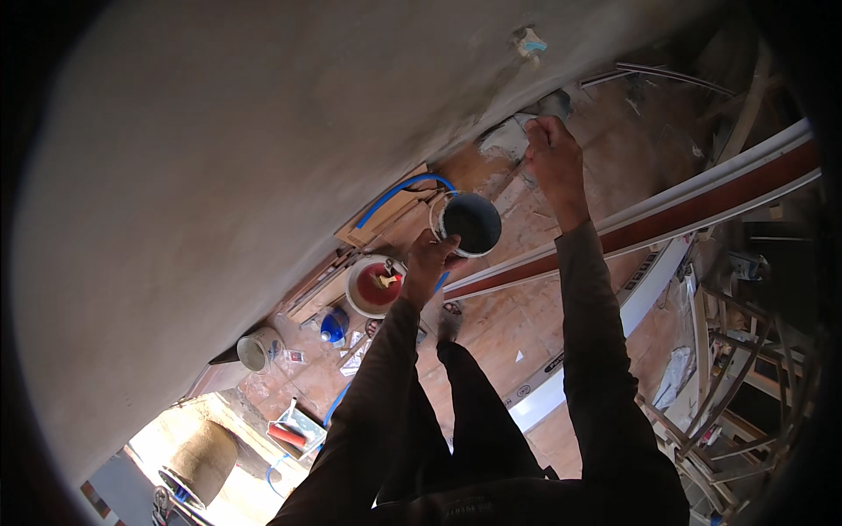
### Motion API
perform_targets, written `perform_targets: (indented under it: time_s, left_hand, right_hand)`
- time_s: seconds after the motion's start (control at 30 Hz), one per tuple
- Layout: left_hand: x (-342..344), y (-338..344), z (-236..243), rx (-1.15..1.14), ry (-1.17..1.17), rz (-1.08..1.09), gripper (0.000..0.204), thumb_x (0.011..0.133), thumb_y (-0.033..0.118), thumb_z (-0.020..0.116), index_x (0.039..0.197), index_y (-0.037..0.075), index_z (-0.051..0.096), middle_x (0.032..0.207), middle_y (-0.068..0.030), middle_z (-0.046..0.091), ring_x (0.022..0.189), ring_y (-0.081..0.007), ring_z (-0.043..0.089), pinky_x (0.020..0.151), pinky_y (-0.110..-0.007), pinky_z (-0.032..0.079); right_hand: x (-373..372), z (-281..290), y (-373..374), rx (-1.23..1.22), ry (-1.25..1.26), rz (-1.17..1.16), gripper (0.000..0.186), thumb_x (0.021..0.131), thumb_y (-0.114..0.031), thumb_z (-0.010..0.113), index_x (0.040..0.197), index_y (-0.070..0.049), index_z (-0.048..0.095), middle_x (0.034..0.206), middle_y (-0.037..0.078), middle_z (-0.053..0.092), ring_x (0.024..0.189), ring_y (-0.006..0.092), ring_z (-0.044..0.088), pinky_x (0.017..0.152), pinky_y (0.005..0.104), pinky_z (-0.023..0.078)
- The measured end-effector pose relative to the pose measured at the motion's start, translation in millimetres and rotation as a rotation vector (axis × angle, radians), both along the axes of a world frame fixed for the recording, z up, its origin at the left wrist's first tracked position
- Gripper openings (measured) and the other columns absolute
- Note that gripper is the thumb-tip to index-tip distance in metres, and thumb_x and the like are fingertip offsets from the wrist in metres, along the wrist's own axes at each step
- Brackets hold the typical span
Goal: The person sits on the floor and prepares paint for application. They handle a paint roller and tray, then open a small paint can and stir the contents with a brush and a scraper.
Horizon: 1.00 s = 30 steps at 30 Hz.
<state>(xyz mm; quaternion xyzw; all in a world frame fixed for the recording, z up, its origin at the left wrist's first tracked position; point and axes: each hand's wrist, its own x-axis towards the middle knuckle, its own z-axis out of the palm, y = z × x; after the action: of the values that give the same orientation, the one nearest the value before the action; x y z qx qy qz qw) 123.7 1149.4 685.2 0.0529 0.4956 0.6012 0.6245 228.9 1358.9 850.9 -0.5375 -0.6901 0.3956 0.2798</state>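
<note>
My left hand (pixel 428 263) is closed on the near rim of a small round bucket (pixel 436 216). The bucket has a pale rim, and dark grey material shows inside it. My right hand (pixel 553 156) is raised ahead and to the right, near the foot of the wall, with its fingers curled closed. A dull grey shape (pixel 555 104) shows just past the fingers; whether it is in the hand I cannot tell. Below my left hand on the floor stands a white bucket (pixel 351 289) with reddish liquid and a yellow-handled tool (pixel 384 280).
A plastered wall (pixel 219 175) fills the left and top. Long white-and-brown strips (pixel 649 223) cross the floor at right. A blue hose (pixel 395 192), a blue container (pixel 333 325) and a roller tray (pixel 298 428) lie left. Wooden frames (pixel 728 403) stand lower right.
</note>
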Motion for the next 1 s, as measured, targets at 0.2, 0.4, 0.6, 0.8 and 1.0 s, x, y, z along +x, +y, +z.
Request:
perform_targets:
  time_s: [0.2,0.4,0.6,0.8,1.0]
  left_hand:
    - [-12,76,20,0.109,-0.095,0.064,0.023,0.094,0.012,0.074,0.091,0.006,0.052,0.091,-0.0126,0.066,0.079,-0.0212,0.072,0.077,-0.039,0.068]
    - [12,178,8,0.130,-0.176,0.140,0.025,0.093,0.011,0.074,0.093,0.005,0.050,0.091,-0.0115,0.066,0.084,-0.0221,0.071,0.081,-0.044,0.067]
    - [15,248,-15,0.221,-0.258,0.303,0.020,0.096,0.008,0.068,0.109,0.003,0.054,0.099,-0.0128,0.068,0.082,-0.0214,0.072,0.079,-0.036,0.067]
    - [26,295,-32,0.255,-0.278,0.348,0.020,0.098,0.006,0.062,0.117,0.005,0.056,0.103,-0.0125,0.069,0.083,-0.0206,0.072,0.075,-0.031,0.067]
    - [32,309,-38,0.259,-0.265,0.360,0.016,0.098,0.007,0.061,0.113,0.004,0.057,0.105,-0.0143,0.070,0.086,-0.0221,0.073,0.077,-0.033,0.067]
  right_hand:
    - [-5,16,137,0.725,-0.580,0.296,0.029,0.101,-0.030,0.059,0.115,-0.005,0.065,0.098,0.015,0.070,0.090,0.0306,0.071,0.074,0.0435,0.059]
    - [-32,4,249,1.064,-0.987,0.603,0.022,0.098,-0.027,0.060,0.113,-0.015,0.069,0.103,0.013,0.069,0.098,0.0327,0.069,0.075,0.0492,0.062]
    - [-81,37,237,0.789,-1.031,0.776,0.054,0.098,-0.052,0.059,0.098,0.001,0.072,0.093,0.023,0.073,0.090,0.0331,0.072,0.078,0.0458,0.058]
    - [-91,48,253,0.375,-0.949,0.812,0.052,0.087,-0.045,0.074,0.100,0.005,0.072,0.092,0.023,0.073,0.090,0.0352,0.072,0.082,0.0438,0.055]
    - [-83,23,266,0.403,-0.731,0.756,0.041,0.076,-0.028,0.085,0.098,0.005,0.073,0.088,0.021,0.073,0.085,0.0331,0.072,0.077,0.0434,0.055]
